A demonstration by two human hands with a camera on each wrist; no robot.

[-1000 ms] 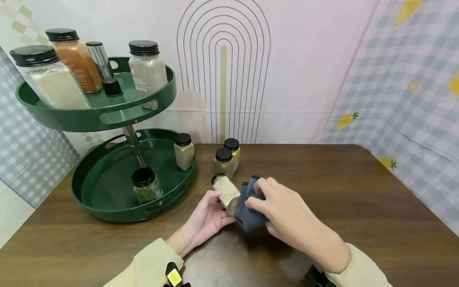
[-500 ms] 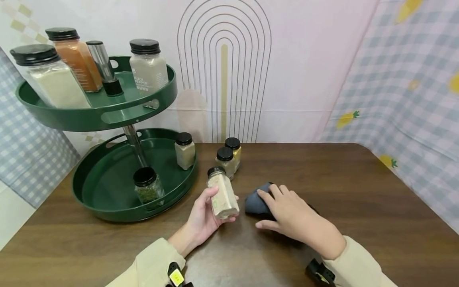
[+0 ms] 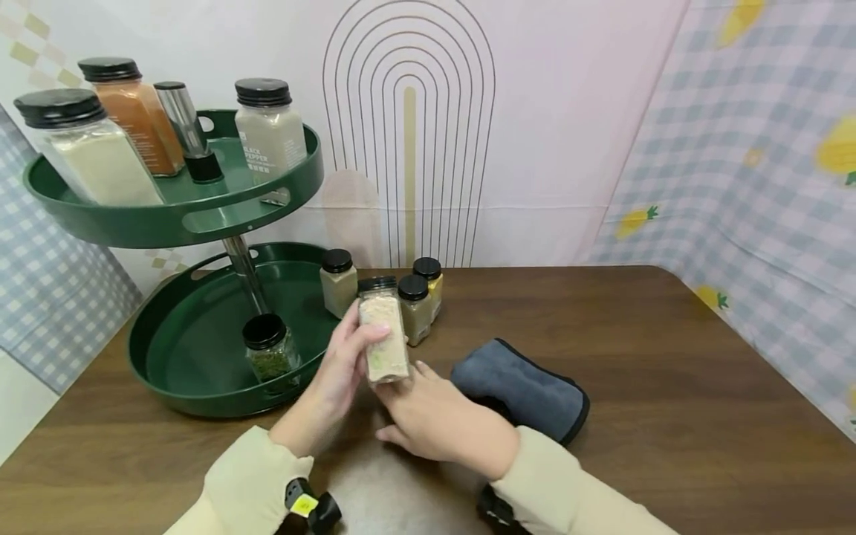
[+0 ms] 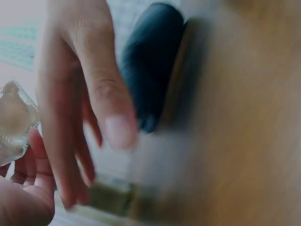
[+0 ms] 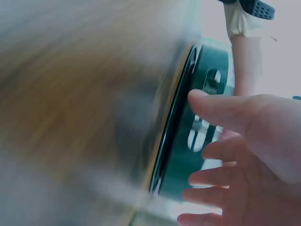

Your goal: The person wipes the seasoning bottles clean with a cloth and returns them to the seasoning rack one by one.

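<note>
My left hand (image 3: 333, 375) grips a clear spice jar (image 3: 384, 342) of pale powder with a black lid, its thumb across the front. The jar is raised above the table and tilted, base towards me. My right hand (image 3: 438, 420) reaches across by the jar's base; the right wrist view shows its fingers extended with nothing between them. In the left wrist view, that right hand (image 4: 89, 80) hangs beside the jar (image 4: 14, 120). A grey-blue cloth with black edging (image 3: 524, 390) lies bunched on the table right of the hands.
Two small black-lidded jars (image 3: 415, 316) stand just behind the held one. At left rises a green two-tier tray (image 3: 160, 385), with two small jars on its lower level and several larger containers above. A patterned cloth backdrop (image 3: 535, 134) hangs behind the table.
My right hand has let go of the grey-blue cloth, leaving it on the table, and moved left to the jar. My left hand has carried the jar leftward and away from me, towards the tray.
</note>
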